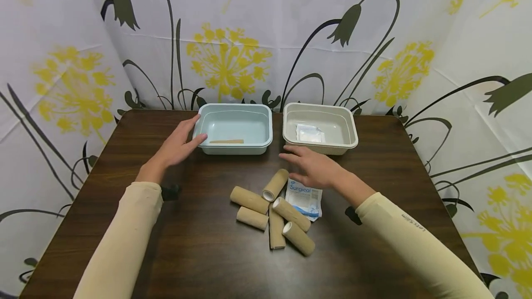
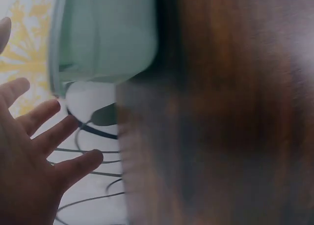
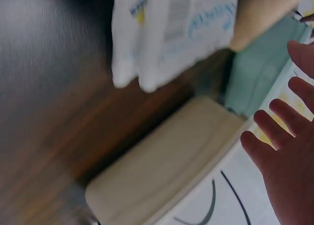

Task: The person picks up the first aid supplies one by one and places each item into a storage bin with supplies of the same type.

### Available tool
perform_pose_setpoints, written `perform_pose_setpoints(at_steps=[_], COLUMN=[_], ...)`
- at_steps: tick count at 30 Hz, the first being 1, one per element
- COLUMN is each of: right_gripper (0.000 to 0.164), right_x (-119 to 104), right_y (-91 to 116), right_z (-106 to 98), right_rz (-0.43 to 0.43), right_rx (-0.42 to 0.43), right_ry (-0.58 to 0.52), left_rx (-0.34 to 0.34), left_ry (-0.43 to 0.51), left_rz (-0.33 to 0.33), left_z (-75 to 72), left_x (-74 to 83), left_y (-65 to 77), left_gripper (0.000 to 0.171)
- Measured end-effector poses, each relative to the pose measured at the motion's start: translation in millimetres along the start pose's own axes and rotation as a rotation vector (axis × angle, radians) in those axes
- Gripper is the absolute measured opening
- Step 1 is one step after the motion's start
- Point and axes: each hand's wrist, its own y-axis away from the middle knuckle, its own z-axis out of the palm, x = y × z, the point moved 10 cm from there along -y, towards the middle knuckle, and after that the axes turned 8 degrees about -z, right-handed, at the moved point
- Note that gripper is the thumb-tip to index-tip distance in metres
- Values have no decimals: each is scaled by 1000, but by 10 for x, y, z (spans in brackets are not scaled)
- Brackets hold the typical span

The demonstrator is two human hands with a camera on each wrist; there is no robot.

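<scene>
White curtain printed with yellow flowers (image 1: 226, 61) backs a dark wood-grain counter (image 1: 199, 253). Clock references: head view, centred on six brown cardboard tubes (image 1: 292, 214), clustered mid-counter.

Light-blue rectangular plastic bin (image 1: 232, 150): 11 o'clock. Beige rectangular plastic bin (image 1: 337, 150): 1 o'clock. White "Surgical" paper packet (image 1: 305, 201): 2 o'clock, beside the tubes.

Left hand (image 1: 176, 144): 10 o'clock, at the blue bin's near-left corner; fingers extended, spread, gripping nothing; rim contact cannot be confirmed. Right hand (image 1: 316, 167): 1 o'clock, over the packet's far end; fingers extended, gripping nothing.

Step in hand, as judged: reaching. Pinch tubes lightly across the barrel to avoid crushing; take the packet by one edge.

Orientation: farthest tube, 1–7, open end at 7; two left tubes, 10–4; two right tubes, roughly 10–4, open ends toward 10; nearest-centre tube, apparently flattened, 12–6. Packet: long axis roughly 11–5.
</scene>
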Motion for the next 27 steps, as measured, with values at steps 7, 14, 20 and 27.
perform_pose_setpoints(at_steps=[7, 14, 20, 27], right_gripper=[55, 51, 49, 48], right_x=[-118, -205, -193, -196], right_y=[-62, -123, -151, -172], right_z=[327, 461, 535, 547], right_rz=[-14, -43, -49, -70], right_rx=[-76, -87, -82, -59], right_ry=[-42, -64, -71, -79], left_rx=[14, 14, 0, 16], left_ry=[82, 110, 112, 125], left_rz=[-67, -118, -133, -136], left_z=[160, 302, 393, 392], left_x=[-114, -226, -290, -292], left_y=[-8, 16, 31, 43], left_gripper=[89, 99, 98, 97])
